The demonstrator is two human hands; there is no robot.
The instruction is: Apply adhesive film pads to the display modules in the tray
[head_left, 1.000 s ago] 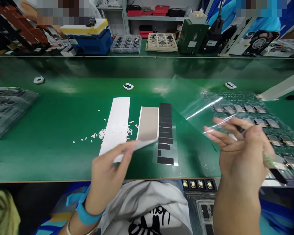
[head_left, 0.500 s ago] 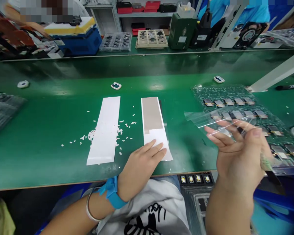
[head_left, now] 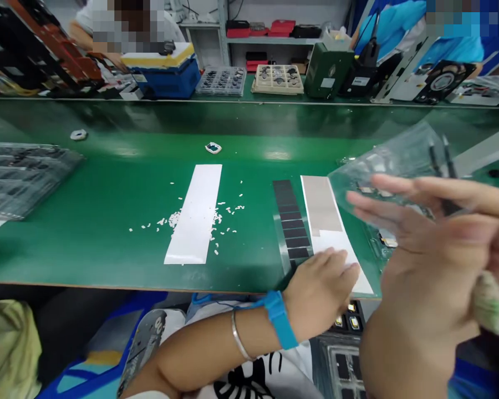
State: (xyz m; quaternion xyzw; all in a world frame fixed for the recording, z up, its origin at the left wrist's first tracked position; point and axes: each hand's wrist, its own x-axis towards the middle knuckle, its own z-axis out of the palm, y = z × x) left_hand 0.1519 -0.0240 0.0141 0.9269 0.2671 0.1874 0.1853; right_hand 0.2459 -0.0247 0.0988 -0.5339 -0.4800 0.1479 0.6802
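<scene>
My left hand (head_left: 321, 291) lies with fingers down on the lower white part of a backing sheet (head_left: 325, 206) that has a beige upper area. Left of that sheet is a clear strip bearing a row of black rectangular pieces (head_left: 291, 220); its lower end is at my hand. My right hand (head_left: 432, 260) is raised close to the camera and slightly blurred. Between its fingers are a clear plastic film (head_left: 403, 145) and dark tweezers (head_left: 448, 160), tips upward. A white paper strip (head_left: 197, 208) lies farther left, with many tiny white pieces (head_left: 173, 219) around it.
Circuit boards (head_left: 376, 238) lie partly hidden behind my right hand. Stacked clear trays (head_left: 29, 172) are at the left. Small white-rimmed parts (head_left: 213, 148) sit farther back. A raised shelf edge (head_left: 249, 103) carries a blue box (head_left: 166, 77) and parts trays (head_left: 278, 78). People are beyond it.
My left hand and the beige-topped sheet have moved right, uncovering the black pieces. My right hand has risen closer with the film, and the tweezers now point up. The view has shifted.
</scene>
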